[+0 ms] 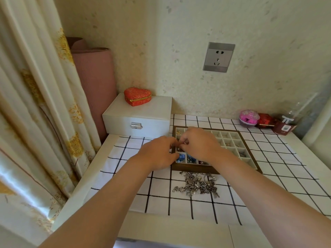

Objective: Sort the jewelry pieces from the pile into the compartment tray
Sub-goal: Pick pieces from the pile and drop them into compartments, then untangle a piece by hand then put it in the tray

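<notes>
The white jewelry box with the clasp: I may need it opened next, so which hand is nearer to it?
Left. The left hand sits just in front of the white jewelry box, slightly to its right; the right hand is farther right, over the compartment tray.

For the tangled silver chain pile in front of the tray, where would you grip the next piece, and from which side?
Probably the loose strand trailing off the left edge of the chain pile. It lies flat on the grid cloth, apart from the dense knot, so a fingertip pinch from above and the left should lift it cleanly. The middle looks interlocked and would likely drag its neighbours along.
</notes>
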